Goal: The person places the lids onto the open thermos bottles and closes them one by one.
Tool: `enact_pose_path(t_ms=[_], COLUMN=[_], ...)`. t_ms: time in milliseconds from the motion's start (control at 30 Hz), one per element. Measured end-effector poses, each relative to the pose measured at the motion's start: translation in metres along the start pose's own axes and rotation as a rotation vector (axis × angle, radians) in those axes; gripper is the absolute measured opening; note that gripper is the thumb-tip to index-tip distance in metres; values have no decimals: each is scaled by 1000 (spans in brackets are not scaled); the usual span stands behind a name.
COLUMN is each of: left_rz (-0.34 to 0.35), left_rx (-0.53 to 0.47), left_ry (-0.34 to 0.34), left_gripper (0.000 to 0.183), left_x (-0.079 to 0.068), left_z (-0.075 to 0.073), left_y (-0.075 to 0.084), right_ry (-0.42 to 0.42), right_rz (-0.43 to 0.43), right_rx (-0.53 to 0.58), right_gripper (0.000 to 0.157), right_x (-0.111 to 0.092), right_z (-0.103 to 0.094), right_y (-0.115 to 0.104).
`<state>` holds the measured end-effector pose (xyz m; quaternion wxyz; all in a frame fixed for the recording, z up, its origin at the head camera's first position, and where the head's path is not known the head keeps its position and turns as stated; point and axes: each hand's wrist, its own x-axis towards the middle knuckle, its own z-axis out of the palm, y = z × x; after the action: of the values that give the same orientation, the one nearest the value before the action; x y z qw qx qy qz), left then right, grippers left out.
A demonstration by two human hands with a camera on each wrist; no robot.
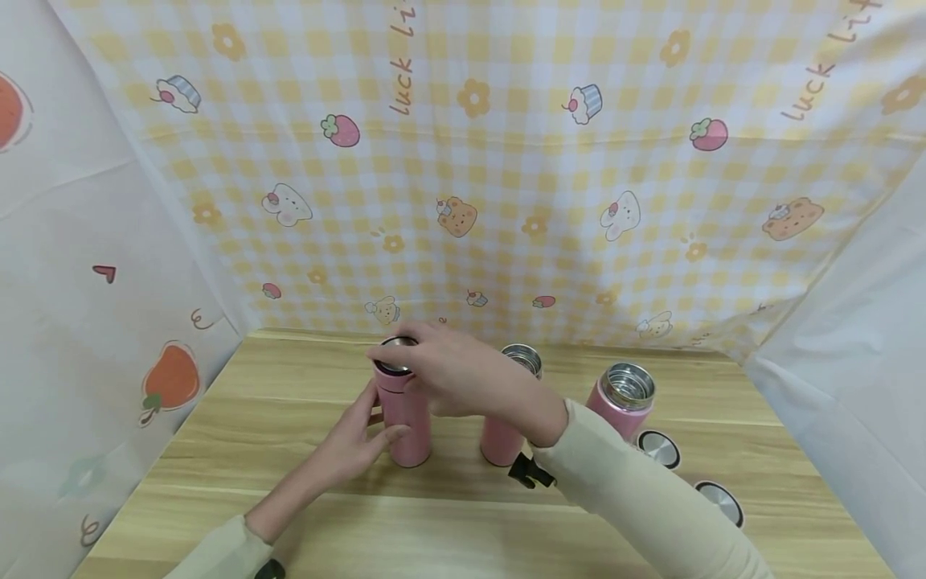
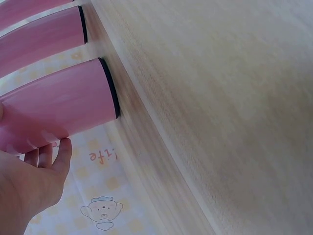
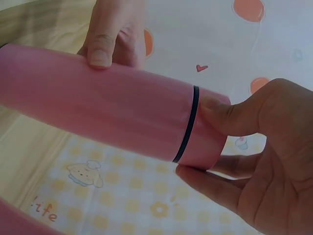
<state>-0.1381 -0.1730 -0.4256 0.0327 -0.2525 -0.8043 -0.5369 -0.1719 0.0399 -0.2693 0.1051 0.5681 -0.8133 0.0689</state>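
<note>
Pink cylindrical flask (image 1: 411,438): left hand (image 1: 354,444) is gripping it, right hand (image 1: 459,366) its silver-topped pink cap (image 3: 205,142) (slackening could mean spinning).

The left hand (image 1: 354,444) grips low; the right hand (image 1: 454,368) grips higher, its thumb (image 3: 234,117) opposing the fingers (image 3: 211,188).

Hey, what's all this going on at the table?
A person is working on a pink vacuum flask. The left hand holds its body while the right hand grips the lid at its top; the pictures don't show whether it's being twisted on or off. To the right stand a middle pink flask and a far-right pink flask, both open. Two loose lids lie on the wooden table.
</note>
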Motion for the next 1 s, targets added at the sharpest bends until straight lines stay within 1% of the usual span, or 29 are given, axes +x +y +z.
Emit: enact_pose_path(t_ms=[167, 267, 367, 433, 500, 600, 667, 733, 900, 1000], left_rz=[-4, 7, 14, 17, 14, 12, 4, -4, -12, -12], left_rx=[1, 2, 5, 7, 8, 7, 3, 1, 11, 13], left_ry=[-3, -4, -2, 0, 3, 9, 10, 7, -8, -14], left_gripper=[75, 75, 75, 74, 73, 71, 71, 72, 77, 80], left_x=[-1, -1, -1, -1, 0, 0, 0, 0, 0, 0], left_z=[-1, -1, 0, 1, 2, 3, 3, 2, 1, 1], left_y=[0, 0, 0, 0, 0, 0, 0, 0, 0, -1], right_ry=[20, 22, -4, -20, -28, -23, -23, -32, -58, -72], right_rz=[54, 55, 33, 7, -20, -57, -74, -86, -138, -170], right_rx=[-69, -91, -83, -44, 26, 137, 186, 223, 321, 337], right_gripper=[57, 51, 58, 62, 64, 58, 57, 60, 60, 57], right_x=[0, -1, -4, -6, -7, -8, -7, -7, -3, -1], right_z=[2, 3, 1, 0, -2, -3, -2, -2, 0, 2], right_y=[-9, -11, -8, -3, 2, 11, 15, 17, 20, 22])
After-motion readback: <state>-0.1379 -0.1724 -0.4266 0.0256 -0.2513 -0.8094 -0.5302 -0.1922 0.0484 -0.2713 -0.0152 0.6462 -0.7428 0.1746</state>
